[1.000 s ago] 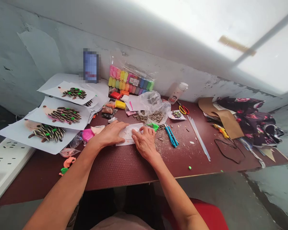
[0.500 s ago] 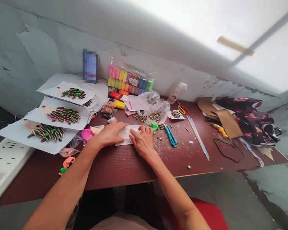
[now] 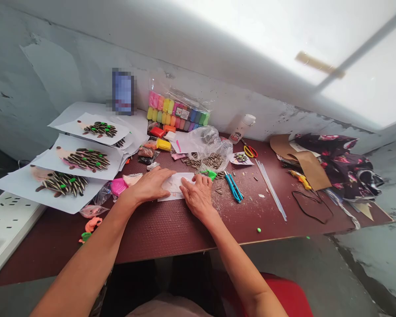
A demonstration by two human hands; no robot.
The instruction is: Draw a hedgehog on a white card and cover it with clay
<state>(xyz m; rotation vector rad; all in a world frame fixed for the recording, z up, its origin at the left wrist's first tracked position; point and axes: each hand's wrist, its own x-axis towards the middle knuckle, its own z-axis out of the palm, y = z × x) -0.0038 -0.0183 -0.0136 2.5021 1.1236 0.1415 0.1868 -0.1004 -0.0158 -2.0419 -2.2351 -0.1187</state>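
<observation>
A small white card [image 3: 170,197] with a faint line drawing lies on the dark red table. My left hand [image 3: 152,187] rests on the card's left side, its thumb and fingers spread apart. On the right side, my right hand [image 3: 198,194] presses down with fingers slightly bent and apart, hiding part of the drawing. Just beyond the hands is a heap of striped sunflower seeds [image 3: 213,161], partly under a clear plastic bag [image 3: 208,140]. Green clay [image 3: 211,175] sits near my right fingertips, and pink clay [image 3: 119,187] is left of my left hand.
Finished hedgehog pictures [image 3: 86,159] are stacked at the left, beside a white power strip [image 3: 11,215]. A blue utility knife [image 3: 233,187], scissors [image 3: 250,151], glue sticks [image 3: 271,189] and a yellow glue gun [image 3: 301,179] lie to the right. Packs of coloured clay [image 3: 178,112] and a bottle [image 3: 242,128] stand behind.
Both hands stay on the card with hardly any movement. The whole view has shifted slightly.
</observation>
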